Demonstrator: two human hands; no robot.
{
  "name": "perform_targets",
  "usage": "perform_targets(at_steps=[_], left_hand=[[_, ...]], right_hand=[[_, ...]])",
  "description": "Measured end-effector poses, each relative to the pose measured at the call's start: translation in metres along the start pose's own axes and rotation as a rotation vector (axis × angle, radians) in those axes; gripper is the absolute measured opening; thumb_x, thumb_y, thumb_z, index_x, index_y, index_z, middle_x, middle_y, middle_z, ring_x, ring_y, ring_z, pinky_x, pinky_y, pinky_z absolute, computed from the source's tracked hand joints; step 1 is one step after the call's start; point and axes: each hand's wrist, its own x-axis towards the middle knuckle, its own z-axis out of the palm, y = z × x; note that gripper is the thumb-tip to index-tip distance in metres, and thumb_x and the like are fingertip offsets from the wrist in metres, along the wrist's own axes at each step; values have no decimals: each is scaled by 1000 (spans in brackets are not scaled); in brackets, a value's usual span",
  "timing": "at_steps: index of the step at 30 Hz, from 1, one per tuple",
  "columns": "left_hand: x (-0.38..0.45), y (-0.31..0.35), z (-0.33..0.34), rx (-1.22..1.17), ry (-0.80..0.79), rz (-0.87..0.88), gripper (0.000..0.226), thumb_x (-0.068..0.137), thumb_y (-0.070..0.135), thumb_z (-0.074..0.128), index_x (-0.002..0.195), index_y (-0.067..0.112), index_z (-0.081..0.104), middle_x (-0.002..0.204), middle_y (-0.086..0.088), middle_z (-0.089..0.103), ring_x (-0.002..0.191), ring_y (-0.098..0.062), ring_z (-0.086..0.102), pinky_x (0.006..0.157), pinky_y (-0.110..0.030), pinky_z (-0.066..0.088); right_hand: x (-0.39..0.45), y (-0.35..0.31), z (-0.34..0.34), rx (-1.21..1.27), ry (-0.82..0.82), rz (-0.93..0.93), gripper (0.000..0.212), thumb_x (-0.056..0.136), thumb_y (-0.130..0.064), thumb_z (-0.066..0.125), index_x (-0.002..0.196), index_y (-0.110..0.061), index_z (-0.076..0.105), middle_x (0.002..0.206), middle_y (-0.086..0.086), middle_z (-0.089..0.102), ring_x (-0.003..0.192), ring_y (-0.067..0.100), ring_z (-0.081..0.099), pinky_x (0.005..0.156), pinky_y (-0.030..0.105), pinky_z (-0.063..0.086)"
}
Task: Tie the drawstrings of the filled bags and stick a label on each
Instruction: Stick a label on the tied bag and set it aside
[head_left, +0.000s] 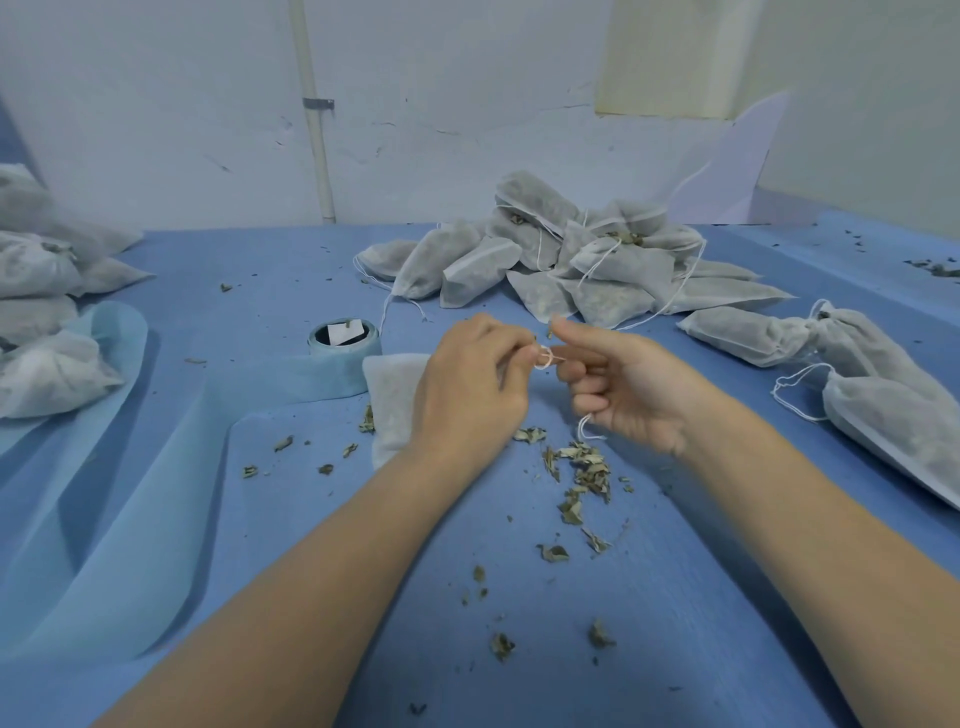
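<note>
- The blue table (649, 597) fills your view, with a paler blue sheet (104, 493) draped over its left side.
- A heap of filled bags (571, 260) lies at the far middle of the table: pale grey mesh pouches with dark leaf showing through and thin white strings trailing loose.
- More filled bags (47, 312) lie stacked at the left edge, and two more bags (857, 374) lie at your right.
- The bag you are working on (389, 400) lies flat on the table just under your left hand, whitish and fuzzy, partly hidden by your wrist.
- Your left hand (472, 384) has its fingers curled, the tips pinching the drawstring (543, 358).
- Your right hand (623, 384) pinches the same white string between thumb and forefinger, the other fingers curled in; a loose end hangs below it.
- The string forms a small loop between your two hands.
- A blue roll (343, 343) stands just left of the bag.
- Dried leaf crumbs (582, 473) lie scattered near your forearms.
</note>
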Motion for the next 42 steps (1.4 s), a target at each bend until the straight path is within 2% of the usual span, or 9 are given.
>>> perform_targets(at_steps=[2,6,9,12,16,25,30,35,42], left_hand=[[0,0,1,4,19,-25,14,92,15,58,92,9,69,91,-4,60,92,-18,52,73,-17,30],[-1,0,4,1,30,-56,14,92,19,57,92,9,67,91,-3,60,89,-15,51,71,-16,28],[-2,1,6,-28,42,-106,12,93,20,56,88,11,63,89,3,56,89,-13,50,71,-15,27],[-2,3,6,-39,39,-133,12,95,19,52,89,11,58,90,4,52,92,-16,49,77,-21,32],[-2,7,7,-50,-19,-167,12,97,16,45,87,14,51,89,4,49,91,-17,47,82,-28,34],[9,9,4,-422,-78,-536,23,93,22,51,71,25,52,68,11,51,65,-7,46,61,-25,34],[2,9,3,-479,40,-397,12,89,18,61,84,27,55,79,14,57,70,7,51,65,-7,38],[-7,12,2,-102,189,-107,9,91,14,58,92,14,67,90,10,64,101,-16,51,77,-12,32],[-6,14,3,-112,306,-123,8,85,22,68,85,15,73,92,7,69,100,-16,53,81,-8,31]], right_hand=[[-1,1,1,-69,26,-55,25,68,-22,75,84,-4,71,53,-7,42,45,4,29,40,15,24],[0,3,4,-94,126,-99,4,77,-5,73,78,-2,74,53,-6,46,43,3,34,41,16,26],[-1,2,7,-114,154,-89,8,79,-6,72,84,1,72,50,-7,43,41,4,31,39,16,25],[-3,0,9,-102,132,-64,12,81,-7,69,91,0,68,47,-9,38,45,6,23,39,16,22],[-3,0,12,-38,64,2,8,88,-7,58,80,-6,62,53,-5,37,44,5,21,39,16,18],[-3,4,17,230,-68,86,9,69,-14,61,74,-7,60,52,-7,33,41,3,22,43,15,15],[-2,6,19,262,-39,65,8,87,-14,55,81,-9,58,50,-8,34,38,3,24,38,14,19],[-4,3,21,295,-18,53,12,88,-15,56,78,-10,58,51,-8,33,40,3,23,41,15,17],[-5,2,21,269,34,0,14,92,-12,55,79,-7,59,52,-7,36,41,3,24,39,14,18]])
